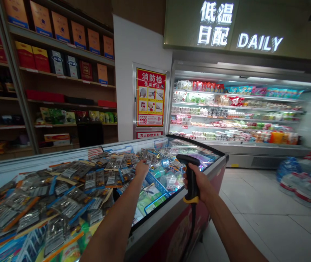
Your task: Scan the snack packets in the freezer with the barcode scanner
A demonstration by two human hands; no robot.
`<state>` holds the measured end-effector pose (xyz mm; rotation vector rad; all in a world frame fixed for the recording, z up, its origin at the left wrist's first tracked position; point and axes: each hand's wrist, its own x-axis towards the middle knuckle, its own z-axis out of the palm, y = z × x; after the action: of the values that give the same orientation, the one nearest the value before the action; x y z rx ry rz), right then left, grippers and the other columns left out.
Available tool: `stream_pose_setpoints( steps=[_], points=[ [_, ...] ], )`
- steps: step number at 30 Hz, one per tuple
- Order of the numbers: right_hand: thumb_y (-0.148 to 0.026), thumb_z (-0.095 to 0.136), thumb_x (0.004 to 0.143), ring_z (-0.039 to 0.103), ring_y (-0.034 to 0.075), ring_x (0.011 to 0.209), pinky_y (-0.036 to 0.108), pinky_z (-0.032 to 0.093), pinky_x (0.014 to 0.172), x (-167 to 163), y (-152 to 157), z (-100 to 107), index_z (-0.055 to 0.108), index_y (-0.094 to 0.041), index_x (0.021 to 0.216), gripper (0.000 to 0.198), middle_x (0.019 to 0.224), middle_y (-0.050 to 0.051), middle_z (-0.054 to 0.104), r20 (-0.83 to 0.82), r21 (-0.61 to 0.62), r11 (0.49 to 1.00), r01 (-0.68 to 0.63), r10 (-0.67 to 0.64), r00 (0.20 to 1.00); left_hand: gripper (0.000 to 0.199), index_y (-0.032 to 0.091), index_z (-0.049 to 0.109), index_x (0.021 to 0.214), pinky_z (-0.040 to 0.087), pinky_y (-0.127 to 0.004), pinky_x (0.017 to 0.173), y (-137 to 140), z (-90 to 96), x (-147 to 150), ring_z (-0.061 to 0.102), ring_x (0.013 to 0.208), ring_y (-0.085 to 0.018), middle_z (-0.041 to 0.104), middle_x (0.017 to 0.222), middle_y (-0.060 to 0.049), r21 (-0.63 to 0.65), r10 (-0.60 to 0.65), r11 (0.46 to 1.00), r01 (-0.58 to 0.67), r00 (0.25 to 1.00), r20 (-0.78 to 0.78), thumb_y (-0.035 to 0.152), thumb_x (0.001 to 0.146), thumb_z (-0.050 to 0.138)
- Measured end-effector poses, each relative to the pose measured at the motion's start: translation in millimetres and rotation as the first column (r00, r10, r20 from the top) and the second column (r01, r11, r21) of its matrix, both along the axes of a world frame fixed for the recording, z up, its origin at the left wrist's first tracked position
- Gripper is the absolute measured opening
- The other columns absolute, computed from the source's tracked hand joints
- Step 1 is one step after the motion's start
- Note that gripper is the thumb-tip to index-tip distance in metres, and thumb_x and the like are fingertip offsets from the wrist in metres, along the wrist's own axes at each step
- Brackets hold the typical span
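My right hand [202, 182] is wrapped round the handle of a black and yellow barcode scanner [191, 178], held upright beside the freezer's edge. A cable runs down from the scanner's base. My left hand [142, 168] stretches over the chest freezer, its fingers closed on the edge of a small clear packet [151, 158] with a printed label. Around and below it lies a wide spread of similar packets [71, 203] with grey labels and blue or orange edges. Just right of my left forearm, blue baskets [155, 183] with bagged goods show through the freezer's glass.
The chest freezer's rim [169, 202] runs between my arms. Beyond stand a lit refrigerated display [234, 125] and a red fire-hydrant notice [151, 96]. Shelves of boxes [63, 78] line the left. Bottled water packs [305, 178] sit on the tiled floor at right.
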<state>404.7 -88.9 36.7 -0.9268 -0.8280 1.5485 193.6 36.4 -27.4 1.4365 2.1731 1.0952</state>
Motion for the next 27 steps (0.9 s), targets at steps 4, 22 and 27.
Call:
stream_pose_setpoints(
  steps=[4,22,27],
  points=[
    [-0.038,0.053,0.070,0.043,0.008,0.037,0.020,0.037,0.034,0,2,-3,0.049,-0.016,0.066,0.023,0.048,-0.003,0.048,0.012,-0.020,0.999,0.027,-0.026,1.000,0.030,0.014,0.052,0.101,0.043,-0.037,0.076,-7,3.5,-10,0.054,0.087,-0.016,0.057,0.098,-0.006,-0.035,0.037,0.999,-0.041,0.993,-0.116,0.033,0.079,0.046],
    [-0.038,0.053,0.070,0.046,0.008,0.037,0.020,0.038,0.034,26,14,-12,0.051,-0.016,0.073,0.022,0.049,-0.003,0.050,-0.012,-0.035,0.993,0.114,-0.114,0.993,0.035,0.017,0.051,0.107,0.026,-0.046,0.089,-12,2.7,19,0.038,0.107,-0.027,0.049,0.112,-0.011,0.188,0.114,0.982,-0.022,0.863,-0.493,0.013,0.077,0.035],
    [-0.039,0.056,0.068,0.046,0.008,0.039,0.019,0.038,0.035,42,18,-18,0.051,-0.016,0.074,0.025,0.050,-0.003,0.051,-0.022,-0.036,0.991,0.132,-0.133,0.991,0.039,0.021,0.046,0.115,0.025,-0.042,0.093,7,-7.1,75,0.037,0.112,-0.023,0.042,0.125,-0.009,0.080,-0.179,0.963,0.259,0.830,-0.528,0.015,0.078,0.036]
  ],
)
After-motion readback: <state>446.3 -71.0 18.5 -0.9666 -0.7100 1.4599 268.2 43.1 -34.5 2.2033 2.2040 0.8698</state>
